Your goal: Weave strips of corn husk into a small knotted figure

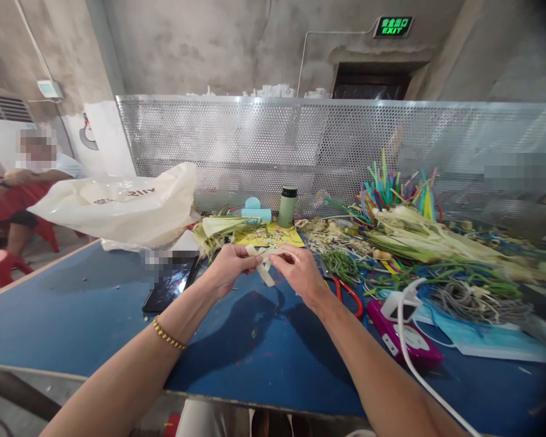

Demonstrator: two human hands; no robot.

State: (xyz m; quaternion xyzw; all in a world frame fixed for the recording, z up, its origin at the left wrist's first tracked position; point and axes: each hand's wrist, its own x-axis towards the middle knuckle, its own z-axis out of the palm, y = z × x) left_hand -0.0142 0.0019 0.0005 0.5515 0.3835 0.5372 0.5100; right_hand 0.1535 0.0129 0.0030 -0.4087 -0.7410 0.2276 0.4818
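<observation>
Between my hands is a pale, cream-coloured strip that looks like corn husk, with short loops and ends sticking out. My left hand pinches one side of it between thumb and fingers. On the other side, my right hand grips it close to the left fingertips. Both hands are held over the blue table, casting shadows on it. Just right of my right hand lie red-handled scissors. A dark phone or tablet lies left of my left hand.
A pile of corn husks and coloured pipe cleaners lies at the right. Nearer are a magenta power strip with a white cable and a blue mask. A green bottle and white plastic bag stand behind. A person sits far left.
</observation>
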